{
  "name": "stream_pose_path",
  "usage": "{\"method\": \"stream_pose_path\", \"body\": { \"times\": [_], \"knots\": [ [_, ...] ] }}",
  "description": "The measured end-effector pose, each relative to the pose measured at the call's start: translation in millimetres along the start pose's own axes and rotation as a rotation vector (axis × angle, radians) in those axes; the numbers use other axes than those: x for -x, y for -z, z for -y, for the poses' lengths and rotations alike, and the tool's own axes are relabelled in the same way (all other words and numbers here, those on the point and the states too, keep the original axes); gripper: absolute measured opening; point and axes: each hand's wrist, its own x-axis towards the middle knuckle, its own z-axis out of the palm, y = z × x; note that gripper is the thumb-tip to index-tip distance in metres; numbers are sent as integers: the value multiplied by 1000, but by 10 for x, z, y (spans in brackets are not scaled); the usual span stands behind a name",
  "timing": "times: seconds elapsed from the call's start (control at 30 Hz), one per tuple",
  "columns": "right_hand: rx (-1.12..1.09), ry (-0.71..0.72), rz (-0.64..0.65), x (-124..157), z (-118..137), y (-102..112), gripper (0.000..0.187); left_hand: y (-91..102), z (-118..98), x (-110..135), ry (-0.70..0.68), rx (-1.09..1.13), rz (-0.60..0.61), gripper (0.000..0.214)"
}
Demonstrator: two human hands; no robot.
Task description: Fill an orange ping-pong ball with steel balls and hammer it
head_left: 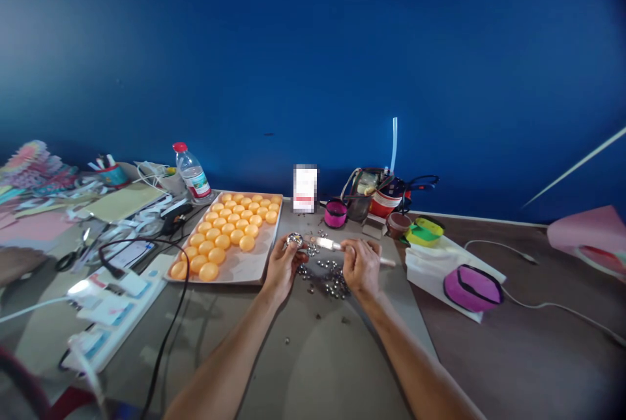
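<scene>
Over a grey bench (313, 374), the left hand (282, 269) held a round silver-studded object (294, 238) while the right hand (362, 268) gripped a pen-like tool (328, 244) pointed toward it, with loose silver beads (335, 286) scattered beneath and a tray (261, 255) of orange balls (216, 255) to the left.

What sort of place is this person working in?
It looks like a small craft workspace, perhaps at home: there are loose shiny pieces, a white tray of orange balls and scissors.
</scene>
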Motion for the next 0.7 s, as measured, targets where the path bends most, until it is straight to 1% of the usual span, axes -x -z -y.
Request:
{"method": "stream_pose_path", "body": {
  "times": [0.1, 0.17, 0.27, 0.33, 0.43, 0.57, 0.7],
  "knots": [
    [50, 9, 52, -7, 3, 11, 21, -2, -1, 1, -8, -26, -16, 33],
    [56, 11, 28, -7, 4, 15, 19, 0, -3, -2, -29, -33, -31, 33],
    [4, 9, -40, 0, 2, 14, 23, 5, -1, -8, -44, -43, -37, 34],
    [-10, 19, -19, 4, 7, 9, 24, 10, 5, -11, -36, -45, -38, 36],
    [26, 27, 36, 2, 17, 5, 21, 14, 12, -14, -39, -34, -44, 39],
    [-6, -2, -34, 2, 12, 5, 26, 15, 9, -10, -48, -15, -24, 37],
    [21, -5, 11, 10, 13, -21, 25, 14, 8, -4, -26, -21, -27, 39]
  ]
}}
